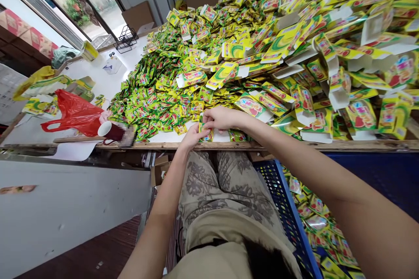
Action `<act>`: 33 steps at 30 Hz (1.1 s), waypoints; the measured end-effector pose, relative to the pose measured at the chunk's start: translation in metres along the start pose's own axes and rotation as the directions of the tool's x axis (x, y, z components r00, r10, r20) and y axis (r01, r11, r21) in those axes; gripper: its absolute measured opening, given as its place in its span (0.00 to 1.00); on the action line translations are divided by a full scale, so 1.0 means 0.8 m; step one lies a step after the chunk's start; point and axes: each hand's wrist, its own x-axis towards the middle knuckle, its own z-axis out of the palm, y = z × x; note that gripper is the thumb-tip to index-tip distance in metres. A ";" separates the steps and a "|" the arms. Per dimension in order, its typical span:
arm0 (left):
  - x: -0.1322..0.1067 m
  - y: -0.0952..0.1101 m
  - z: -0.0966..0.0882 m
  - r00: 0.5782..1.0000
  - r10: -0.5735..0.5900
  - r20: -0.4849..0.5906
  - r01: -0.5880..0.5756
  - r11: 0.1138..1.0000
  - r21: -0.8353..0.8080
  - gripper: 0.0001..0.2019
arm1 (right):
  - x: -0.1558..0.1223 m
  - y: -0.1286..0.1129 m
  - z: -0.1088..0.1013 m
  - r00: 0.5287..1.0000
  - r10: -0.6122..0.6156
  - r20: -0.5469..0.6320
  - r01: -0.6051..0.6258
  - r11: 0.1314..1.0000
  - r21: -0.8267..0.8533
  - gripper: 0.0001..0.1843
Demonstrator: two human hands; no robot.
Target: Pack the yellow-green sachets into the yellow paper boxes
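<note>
Both hands meet at the near edge of the white table (98,74). My left hand (192,137) and my right hand (219,118) are closed together on a small stack of green-and-yellow sachets (205,134), just above the table's wooden front edge. Directly behind them lies a large heap of the same sachets (163,96). To the right and further back spreads a pile of flat and partly folded yellow cartons (327,52).
A red plastic bag (75,113) and a dark red mug (111,131) sit at the left near the edge. A black wire basket (126,38) stands at the far left. Below right, a blue crate (281,200) holds more sachets. My lap is under the table edge.
</note>
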 end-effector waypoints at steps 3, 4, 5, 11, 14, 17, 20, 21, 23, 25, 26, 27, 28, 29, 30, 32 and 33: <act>0.001 0.001 0.001 1.000 -0.011 0.003 0.011 1.000 -0.006 0.22 | -0.001 0.001 0.002 0.998 0.001 0.060 0.000 1.000 -0.019 0.12; 0.001 0.001 0.001 1.000 -0.015 0.007 0.015 1.000 -0.004 0.22 | -0.002 0.000 0.002 0.997 -0.001 0.073 0.003 1.000 -0.026 0.12; 0.001 0.001 0.001 1.000 -0.017 0.014 0.017 1.000 0.001 0.22 | -0.004 -0.002 0.002 0.997 -0.008 0.076 0.011 0.999 -0.034 0.12; 0.000 0.000 0.002 0.998 -0.032 0.052 0.031 0.999 0.017 0.22 | -0.022 -0.006 -0.005 0.944 -0.071 -0.323 0.006 0.980 -0.197 0.09; 0.000 0.001 0.003 0.997 -0.031 0.065 0.030 0.999 0.020 0.23 | -0.024 0.000 -0.006 0.865 -0.095 -0.493 -0.044 0.964 -0.264 0.08; -0.001 0.002 0.005 0.997 -0.018 0.069 0.016 1.000 0.026 0.22 | -0.024 0.005 -0.003 0.877 -0.114 -0.468 -0.049 0.945 -0.323 0.08; -0.001 0.000 0.004 0.998 -0.007 0.062 0.005 0.999 0.034 0.23 | -0.026 0.002 0.002 0.877 -0.108 -0.467 -0.092 0.919 -0.384 0.09; -0.001 -0.001 0.004 0.998 -0.006 0.059 0.003 0.999 0.038 0.23 | -0.027 0.000 0.004 0.877 -0.106 -0.469 -0.110 0.906 -0.410 0.10; 0.000 -0.004 0.002 0.998 -0.003 0.055 0.000 0.999 0.046 0.23 | -0.028 -0.004 0.008 0.883 -0.105 -0.458 -0.136 0.876 -0.462 0.11; 0.001 -0.006 0.001 0.998 0.006 0.056 -0.009 0.998 0.055 0.23 | -0.029 -0.006 0.012 0.889 -0.112 -0.443 -0.144 0.851 -0.504 0.13; 0.001 -0.007 0.000 0.998 0.009 0.059 -0.012 0.998 0.057 0.23 | -0.029 -0.006 0.013 0.891 -0.119 -0.438 -0.143 0.843 -0.519 0.14; 0.001 -0.008 0.000 0.998 0.010 0.060 -0.013 0.998 0.057 0.23 | -0.028 -0.006 0.014 0.892 -0.125 -0.434 -0.140 0.837 -0.529 0.14; 0.001 -0.008 0.000 0.998 0.009 0.061 -0.012 0.998 0.058 0.23 | -0.027 -0.005 0.015 0.894 -0.130 -0.428 -0.134 0.835 -0.534 0.14; 0.001 -0.008 0.000 0.998 0.005 0.060 -0.009 0.998 0.060 0.23 | -0.026 -0.003 0.015 0.899 -0.134 -0.417 -0.124 0.836 -0.535 0.14; 0.001 -0.007 0.000 0.998 0.000 0.059 -0.004 0.998 0.062 0.23 | -0.024 -0.001 0.015 0.904 -0.138 -0.405 -0.110 0.839 -0.532 0.13; 0.001 -0.007 0.001 0.998 -0.007 0.056 0.004 0.998 0.065 0.23 | -0.018 0.003 0.014 0.916 -0.144 -0.374 -0.078 0.850 -0.520 0.12; 0.001 -0.006 0.001 0.998 -0.008 0.056 0.004 0.998 0.064 0.23 | -0.015 0.005 0.014 0.922 -0.146 -0.359 -0.064 0.856 -0.513 0.12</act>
